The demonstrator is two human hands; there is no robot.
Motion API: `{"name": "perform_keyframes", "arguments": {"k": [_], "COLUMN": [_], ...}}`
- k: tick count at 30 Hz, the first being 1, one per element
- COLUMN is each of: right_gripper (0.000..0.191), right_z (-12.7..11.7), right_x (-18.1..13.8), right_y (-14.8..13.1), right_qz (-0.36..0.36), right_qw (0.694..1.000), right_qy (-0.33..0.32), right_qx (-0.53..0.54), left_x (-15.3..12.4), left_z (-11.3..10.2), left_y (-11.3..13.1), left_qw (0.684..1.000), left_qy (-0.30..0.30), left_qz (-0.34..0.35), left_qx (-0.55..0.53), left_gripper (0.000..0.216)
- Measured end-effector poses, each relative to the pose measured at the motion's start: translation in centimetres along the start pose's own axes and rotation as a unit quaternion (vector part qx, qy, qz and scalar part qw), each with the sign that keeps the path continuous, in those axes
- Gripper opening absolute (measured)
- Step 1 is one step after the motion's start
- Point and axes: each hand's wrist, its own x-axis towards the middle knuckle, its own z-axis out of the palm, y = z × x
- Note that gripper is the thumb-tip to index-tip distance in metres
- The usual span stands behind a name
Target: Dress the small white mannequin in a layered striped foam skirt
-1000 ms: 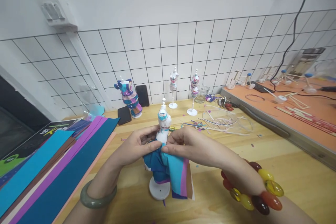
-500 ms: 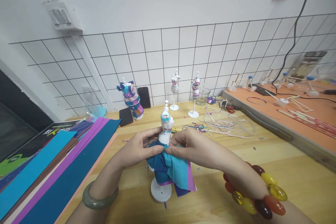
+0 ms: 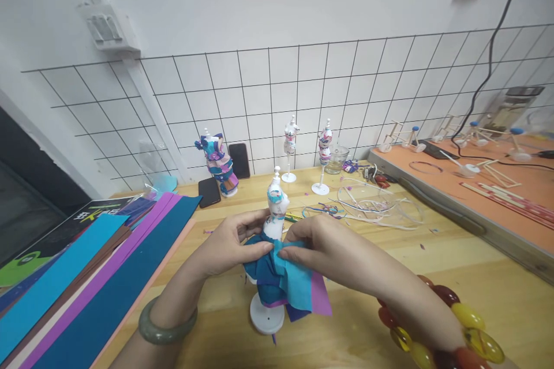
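Two hands, lower centre of frame: my left hand [image 3: 231, 247] closed round the white mannequin [image 3: 273, 227] at its waist, my right hand [image 3: 326, 249] pinching the turquoise strip [image 3: 298, 287] there. Mannequin upright between them, both equally near; strip hangs toward lower right.

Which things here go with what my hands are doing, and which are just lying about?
Likely part of the job:
Front mannequin, between left hand and right hand
Turquoise material at its waist
Coloured strips on the left, seemingly supplies

Seemingly just lying about:
Flat phone
Upright phone
Glass cup
Wheeled stick models on the orange board
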Motion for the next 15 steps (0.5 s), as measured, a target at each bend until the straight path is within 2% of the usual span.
{"name": "perform_keyframes", "arguments": {"k": [6, 15], "right_gripper": [0.023, 0.024], "right_z": [-0.14, 0.11], "right_x": [0.01, 0.31], "right_y": [-0.28, -0.02], "right_qz": [-0.038, 0.012], "right_qw": [0.999, 0.999], "right_qy": [-0.026, -0.006], "right_qx": [0.029, 0.032], "left_x": [-0.08, -0.05], "left_z": [0.00, 0.13], "left_y": [0.16, 0.30], "left_qw": [1.000, 0.999], "left_qy": [0.004, -0.005], "left_qz": [-0.002, 0.011], "left_qx": [0.029, 0.051], "left_gripper": [0.051, 0.052]}}
